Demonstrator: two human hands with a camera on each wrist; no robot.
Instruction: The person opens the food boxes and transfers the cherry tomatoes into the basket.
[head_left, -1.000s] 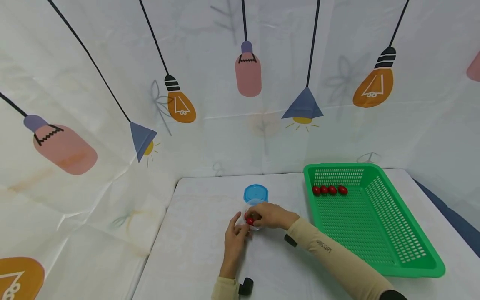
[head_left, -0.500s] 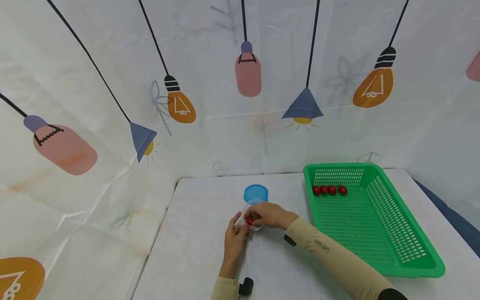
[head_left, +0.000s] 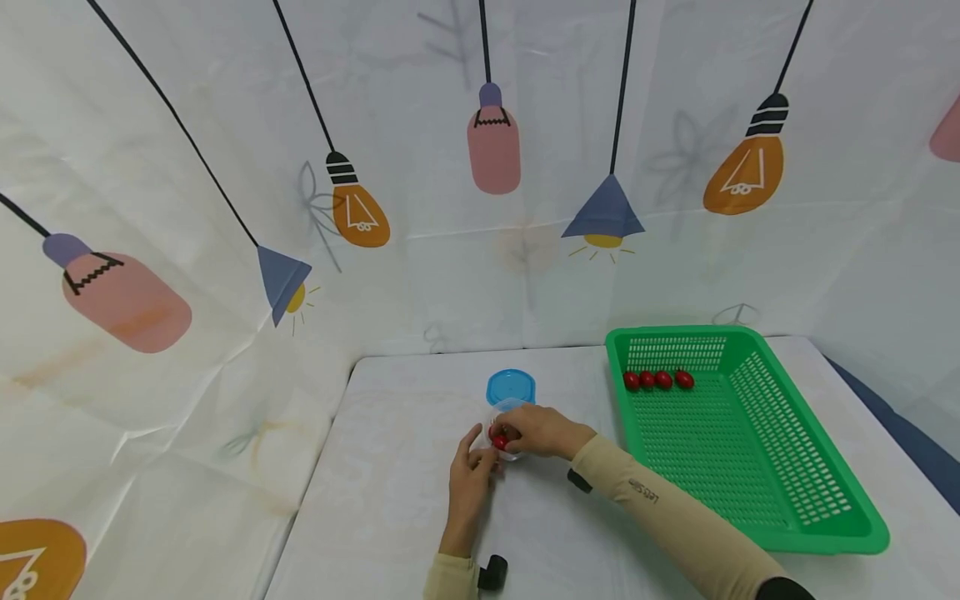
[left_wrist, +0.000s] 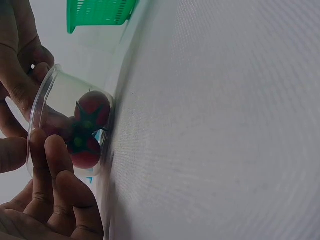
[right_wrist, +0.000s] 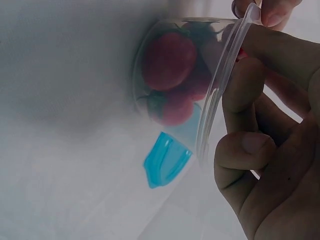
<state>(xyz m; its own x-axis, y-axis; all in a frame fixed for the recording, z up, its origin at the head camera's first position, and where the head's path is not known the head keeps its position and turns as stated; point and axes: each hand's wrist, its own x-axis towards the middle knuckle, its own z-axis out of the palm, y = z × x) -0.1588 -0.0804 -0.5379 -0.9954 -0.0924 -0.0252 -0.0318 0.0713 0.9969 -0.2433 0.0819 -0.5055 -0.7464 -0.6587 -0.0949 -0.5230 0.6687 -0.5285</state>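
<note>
A small clear plastic tub (right_wrist: pixel 145 107) with several red cherry tomatoes (right_wrist: pixel 169 61) in it stands on the white table. Green stem ends show through its wall in the left wrist view. My left hand (head_left: pixel 470 483) holds the tub at its near left side, fingertips (left_wrist: pixel 54 147) against the wall by the rim. From the right, my right hand (head_left: pixel 546 431) reaches over the rim with fingers inside, pinching a cherry tomato; the fingers partly hide it. Just behind the tub lies a round blue lid (head_left: pixel 512 387).
A green slotted plastic basket (head_left: pixel 720 450) stands on the right of the table (head_left: pixel 397 467). Several cherry tomatoes (head_left: pixel 663 381) sit in a row at its back left corner. Behind the table hangs a white cloth (head_left: pixel 450 283) printed with lamps.
Both hands stay at the tub in nearly the same pose. The head view has shifted very slightly; tomatoes, basket and lid keep their places.
</note>
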